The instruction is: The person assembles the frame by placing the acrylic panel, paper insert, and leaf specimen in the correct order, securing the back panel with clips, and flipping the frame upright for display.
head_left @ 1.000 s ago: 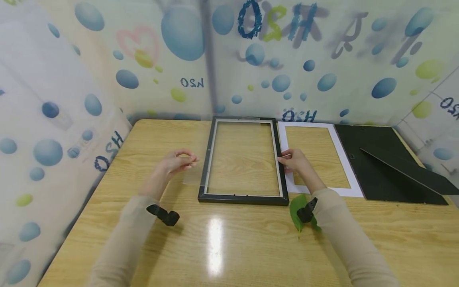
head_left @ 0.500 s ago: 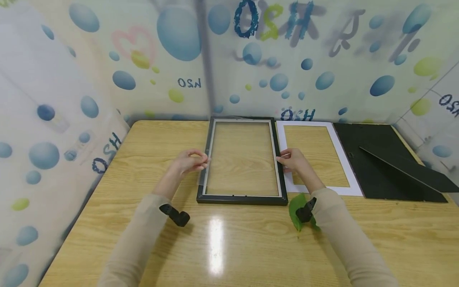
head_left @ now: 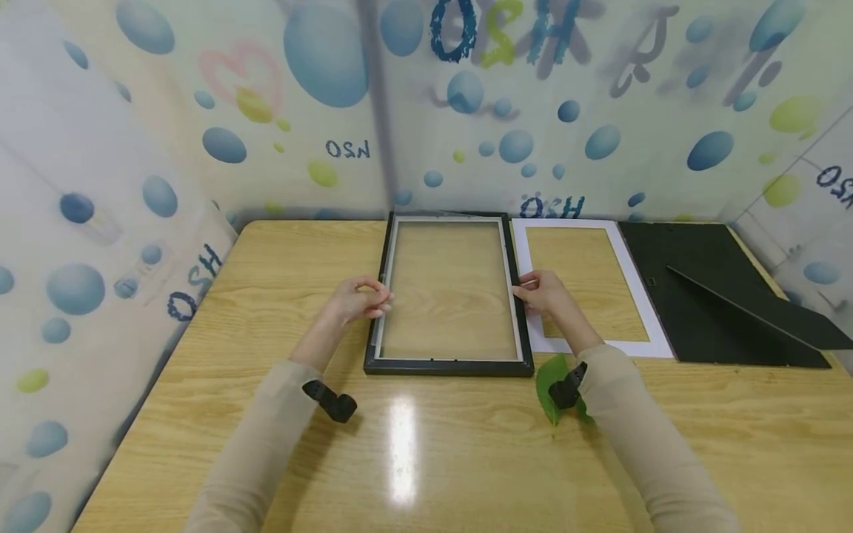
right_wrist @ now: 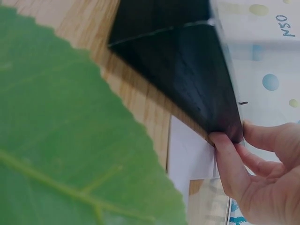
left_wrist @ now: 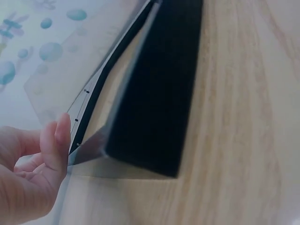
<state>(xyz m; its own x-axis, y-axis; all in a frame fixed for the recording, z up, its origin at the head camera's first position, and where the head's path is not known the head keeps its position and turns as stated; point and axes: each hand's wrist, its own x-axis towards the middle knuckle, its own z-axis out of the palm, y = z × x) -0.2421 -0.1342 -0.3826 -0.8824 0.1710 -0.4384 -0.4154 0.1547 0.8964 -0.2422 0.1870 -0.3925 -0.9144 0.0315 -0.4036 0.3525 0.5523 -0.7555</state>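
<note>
A black picture frame [head_left: 449, 367] lies on the wooden table with a pale inner lip facing up. My left hand [head_left: 360, 298] is at its left side, thumb and fingertips pinching the edge of a clear sheet [left_wrist: 51, 86]. In the left wrist view that sheet slants above the frame's inner edge, and its outline is faint in the head view. Along the opposite side, my right hand [head_left: 548, 295] grips the frame's right bar, thumb on top and fingers against the outer wall, as the right wrist view shows.
To the right of the frame lies a white mat board [head_left: 633, 285] with a rectangular cutout. Beyond it is a black backing board [head_left: 686, 248] with its easel leg [head_left: 766, 311] raised. A green leaf [head_left: 548, 385] lies under the right wrist. A patterned curtain [head_left: 566, 81] hangs behind the table.
My left hand has moved right, bringing the clear sheet from beside the frame to over its opening. My right hand has stayed on the frame's right side.
</note>
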